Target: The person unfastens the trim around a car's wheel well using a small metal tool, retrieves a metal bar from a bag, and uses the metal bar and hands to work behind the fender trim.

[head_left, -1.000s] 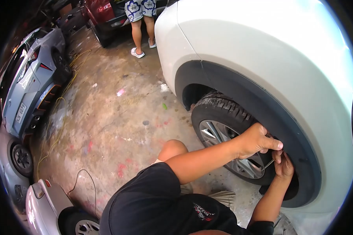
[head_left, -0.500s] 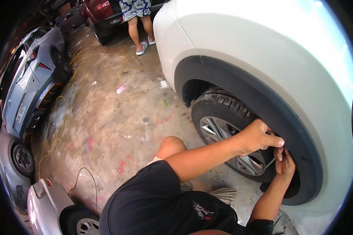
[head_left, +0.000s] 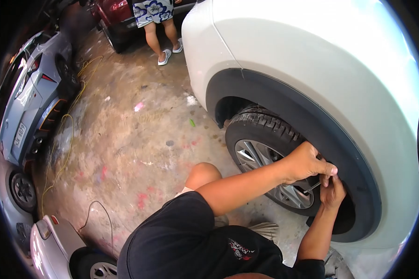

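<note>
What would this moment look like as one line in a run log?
left hand: at dark wheel-arch trim | right hand: holding slim metal rod | wheel: partly hidden | car: white

Left hand point(head_left: 306, 166) beside right hand point(head_left: 333, 193), fingers point(head_left: 326, 180) curled, arms point(head_left: 246, 186) extended.

Glossy paint is being shown by the curved white car panel point(head_left: 312, 42), matt plastic by the dark-grey arched trim point(head_left: 293, 107), and rough grooved rubber by the round black tyre point(head_left: 265, 128).
</note>
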Demonstrator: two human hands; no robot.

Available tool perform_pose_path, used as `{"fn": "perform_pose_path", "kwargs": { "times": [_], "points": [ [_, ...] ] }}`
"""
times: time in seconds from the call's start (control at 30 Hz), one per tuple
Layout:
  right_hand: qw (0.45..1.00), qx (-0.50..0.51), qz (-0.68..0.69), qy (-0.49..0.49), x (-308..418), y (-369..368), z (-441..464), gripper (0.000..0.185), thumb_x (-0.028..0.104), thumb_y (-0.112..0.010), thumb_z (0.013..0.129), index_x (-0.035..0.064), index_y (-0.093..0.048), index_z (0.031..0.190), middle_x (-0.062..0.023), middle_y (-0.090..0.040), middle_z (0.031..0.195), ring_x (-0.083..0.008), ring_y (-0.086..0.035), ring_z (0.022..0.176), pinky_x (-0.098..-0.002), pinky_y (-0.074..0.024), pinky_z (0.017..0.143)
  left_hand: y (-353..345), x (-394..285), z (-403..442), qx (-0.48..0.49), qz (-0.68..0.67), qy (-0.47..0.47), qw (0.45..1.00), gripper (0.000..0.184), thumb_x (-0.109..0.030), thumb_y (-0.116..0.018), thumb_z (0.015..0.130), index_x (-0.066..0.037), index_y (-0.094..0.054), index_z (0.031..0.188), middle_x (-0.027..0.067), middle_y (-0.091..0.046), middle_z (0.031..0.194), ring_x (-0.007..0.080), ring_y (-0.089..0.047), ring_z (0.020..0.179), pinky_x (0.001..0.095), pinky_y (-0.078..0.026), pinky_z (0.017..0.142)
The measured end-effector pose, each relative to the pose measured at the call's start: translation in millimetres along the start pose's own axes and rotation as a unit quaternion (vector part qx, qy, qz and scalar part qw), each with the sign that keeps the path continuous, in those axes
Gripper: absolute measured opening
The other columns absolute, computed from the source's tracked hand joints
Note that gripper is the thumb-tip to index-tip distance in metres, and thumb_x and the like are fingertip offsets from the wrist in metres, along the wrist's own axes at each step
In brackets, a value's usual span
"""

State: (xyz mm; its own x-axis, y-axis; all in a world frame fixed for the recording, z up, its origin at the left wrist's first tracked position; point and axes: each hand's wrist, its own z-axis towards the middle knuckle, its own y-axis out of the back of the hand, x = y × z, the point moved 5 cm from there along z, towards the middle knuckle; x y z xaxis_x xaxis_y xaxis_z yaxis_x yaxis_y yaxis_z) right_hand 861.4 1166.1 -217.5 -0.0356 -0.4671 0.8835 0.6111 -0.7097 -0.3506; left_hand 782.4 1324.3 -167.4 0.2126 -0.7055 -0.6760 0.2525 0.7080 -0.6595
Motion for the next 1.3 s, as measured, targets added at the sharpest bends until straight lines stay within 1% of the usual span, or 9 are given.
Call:
{"fn": "perform_pose_path", "kwargs": {
  "times": [0.17, 0.3, 0.5, 0.6, 0.87, 0.97, 1.1, 1.23, 1.3],
  "points": [
    [0.999, 0.033, -0.017, 0.028, -2.6, 4.3, 2.7, 0.034, 0.026, -0.058, 0.097, -0.0038, -0.061, 0.113, -0.0055, -0.057, 0.084, -0.0127, -0.048, 0.066, -0.0252, -0.0366, 0.064, 1.8, -2.4, 0.0, 0.002, 0.014, -0.013, 1.000, 0.021, -0.001, -0.077, 0.087, 0.002, -0.067, 0.105, 0.0097, -0.071, 0.090, 0.0182, -0.070, 0.069, 0.0313, -0.057, 0.065],
    [0.999, 0.043, -0.007, 0.023, -2.7, 7.0, 3.2, 0.032, 0.025, -0.058, 0.097, -0.0032, -0.061, 0.111, -0.0050, -0.055, 0.083, -0.0128, -0.048, 0.065, -0.0250, -0.0369, 0.063, 2.5, 0.1, 0.1, 0.010, 0.016, -0.019, 1.000, 0.019, -0.002, -0.076, 0.089, 0.002, -0.067, 0.104, 0.0095, -0.070, 0.089, 0.0170, -0.069, 0.069, 0.0304, -0.057, 0.065],
    [0.995, 0.036, 0.060, -0.072, -5.1, 31.6, 17.1, 0.031, 0.030, -0.063, 0.097, -0.0001, -0.063, 0.103, -0.0022, -0.054, 0.076, -0.0111, -0.047, 0.059, -0.0253, -0.0349, 0.056, 5.0, 13.0, 1.0, -0.005, 0.012, -0.026, 1.000, 0.014, -0.005, -0.075, 0.091, 0.002, -0.069, 0.101, 0.0092, -0.071, 0.087, 0.0164, -0.070, 0.073, 0.0303, -0.059, 0.068],
    [0.985, 0.091, 0.111, -0.097, -6.9, 34.0, 25.1, 0.048, 0.030, -0.070, 0.094, -0.0016, -0.060, 0.128, -0.0028, -0.052, 0.067, -0.0110, -0.043, 0.051, -0.0235, -0.0308, 0.047, 4.8, 16.8, 0.5, -0.011, 0.013, -0.026, 1.000, 0.012, -0.005, -0.074, 0.092, 0.002, -0.069, 0.101, 0.0090, -0.071, 0.086, 0.0161, -0.070, 0.075, 0.0304, -0.060, 0.070],
    [0.976, 0.105, 0.136, -0.131, 0.7, 19.1, 25.6, 0.046, 0.035, -0.071, 0.095, 0.0001, -0.062, 0.124, -0.0018, -0.052, 0.065, -0.0084, -0.038, 0.046, -0.0230, -0.0278, 0.044, 1.7, 15.9, -2.9, -0.010, 0.000, -0.021, 1.000, 0.011, -0.006, -0.073, 0.093, 0.003, -0.070, 0.099, 0.0096, -0.072, 0.085, 0.0162, -0.071, 0.076, 0.0299, -0.059, 0.074],
    [0.975, 0.126, 0.126, -0.129, -0.7, 31.0, 27.3, 0.047, 0.037, -0.071, 0.095, -0.0001, -0.062, 0.123, -0.0025, -0.053, 0.067, -0.0084, -0.040, 0.047, -0.0227, -0.0279, 0.044, 2.1, 15.9, -3.0, -0.030, -0.011, -0.028, 0.999, 0.007, -0.003, -0.073, 0.091, 0.004, -0.071, 0.093, 0.0094, -0.070, 0.079, 0.0161, -0.070, 0.070, 0.0287, -0.059, 0.066],
    [0.984, -0.016, 0.141, -0.105, 0.2, 61.2, 27.3, 0.050, 0.039, -0.072, 0.094, -0.0010, -0.062, 0.122, -0.0036, -0.055, 0.071, -0.0090, -0.042, 0.049, -0.0222, -0.0274, 0.043, 0.2, 10.9, -5.3, -0.004, -0.014, -0.005, 1.000, 0.011, -0.010, -0.072, 0.093, -0.001, -0.071, 0.100, 0.0073, -0.073, 0.084, 0.0137, -0.071, 0.077, 0.0255, -0.051, 0.064],
    [0.994, 0.038, 0.073, -0.074, 12.5, 30.8, 13.5, 0.042, 0.033, -0.067, 0.095, -0.0012, -0.060, 0.118, -0.0025, -0.053, 0.077, -0.0104, -0.045, 0.058, -0.0239, -0.0322, 0.053, 3.1, 12.8, -2.3, 0.034, -0.006, 0.032, 0.999, 0.012, -0.013, -0.072, 0.093, -0.005, -0.072, 0.102, 0.0049, -0.073, 0.084, 0.0115, -0.071, 0.075, 0.0230, -0.039, 0.055],
    [0.994, 0.066, 0.057, -0.062, 11.3, 29.2, 11.5, 0.037, 0.030, -0.067, 0.095, 0.0002, -0.060, 0.117, -0.0024, -0.053, 0.077, -0.0106, -0.046, 0.059, -0.0250, -0.0333, 0.056, 3.7, 13.0, 0.1, 0.037, -0.006, 0.030, 0.999, 0.012, -0.013, -0.072, 0.094, -0.005, -0.071, 0.103, 0.0051, -0.073, 0.084, 0.0120, -0.071, 0.074, 0.0232, -0.040, 0.056]
  ]
}}
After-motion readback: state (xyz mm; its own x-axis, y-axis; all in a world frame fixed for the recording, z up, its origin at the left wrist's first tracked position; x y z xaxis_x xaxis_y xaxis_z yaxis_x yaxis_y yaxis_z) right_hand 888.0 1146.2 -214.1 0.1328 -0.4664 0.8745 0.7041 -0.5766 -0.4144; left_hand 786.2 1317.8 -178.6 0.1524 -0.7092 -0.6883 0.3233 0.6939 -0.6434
